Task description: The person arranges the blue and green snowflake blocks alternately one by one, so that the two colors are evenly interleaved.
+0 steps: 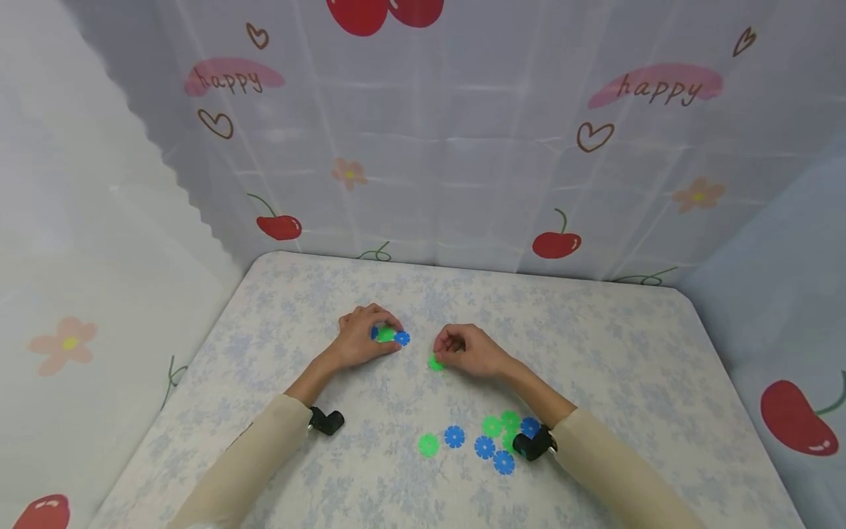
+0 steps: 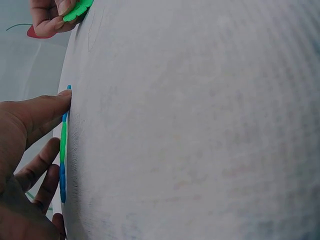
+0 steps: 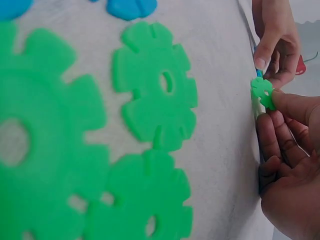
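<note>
Hand at left [image 1: 357,339] grips a blue-green-blue disc chain [image 1: 386,335]; the right hand [image 1: 472,353], at its three o'clock, pinches a green disc [image 1: 435,364]. A gap parts them. Loose discs [image 1: 485,447] lie toward six o'clock. The blue-patterned tabletop [image 1: 595,345] runs well past both to its twelve-o'clock edge, beyond which a cherry-printed sheet [image 1: 436,184] hangs.

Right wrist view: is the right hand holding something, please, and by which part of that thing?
The right hand holds a green notched disc by its edge, pinched between the thumb and fingers.
</note>
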Action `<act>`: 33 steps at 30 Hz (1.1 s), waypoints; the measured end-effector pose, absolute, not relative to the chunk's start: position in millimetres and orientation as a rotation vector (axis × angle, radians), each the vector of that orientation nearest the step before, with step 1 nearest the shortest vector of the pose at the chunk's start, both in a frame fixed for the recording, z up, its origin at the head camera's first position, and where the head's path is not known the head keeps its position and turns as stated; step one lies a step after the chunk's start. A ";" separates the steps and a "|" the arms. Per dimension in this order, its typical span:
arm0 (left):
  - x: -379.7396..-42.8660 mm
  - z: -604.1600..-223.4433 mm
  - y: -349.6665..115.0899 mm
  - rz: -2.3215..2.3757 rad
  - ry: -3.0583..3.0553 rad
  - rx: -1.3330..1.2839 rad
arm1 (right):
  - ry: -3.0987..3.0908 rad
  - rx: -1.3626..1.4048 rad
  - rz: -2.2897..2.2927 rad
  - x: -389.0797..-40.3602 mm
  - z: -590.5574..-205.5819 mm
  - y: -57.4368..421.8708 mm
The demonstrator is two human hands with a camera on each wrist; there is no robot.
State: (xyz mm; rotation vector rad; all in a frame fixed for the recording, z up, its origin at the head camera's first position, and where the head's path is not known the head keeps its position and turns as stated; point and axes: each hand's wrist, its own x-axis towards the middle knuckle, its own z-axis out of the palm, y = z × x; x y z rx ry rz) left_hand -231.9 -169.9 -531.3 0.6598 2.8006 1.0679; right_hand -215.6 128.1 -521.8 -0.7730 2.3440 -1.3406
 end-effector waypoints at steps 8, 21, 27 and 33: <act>-232.7 -530.9 -168.9 1.063 2.800 0.655 | 2.373 -0.730 -1.356 -226.3 -522.3 117.5; -231.6 -533.1 -169.5 1.084 2.799 0.619 | 2.416 -0.650 -1.367 -236.5 -522.9 99.9; -233.0 -534.0 -168.7 1.063 2.804 0.626 | 2.470 -0.672 -1.320 -241.2 -525.2 92.7; -233.1 -533.6 -168.1 1.057 2.817 0.628 | 2.543 -0.767 -1.196 -244.5 -526.8 87.0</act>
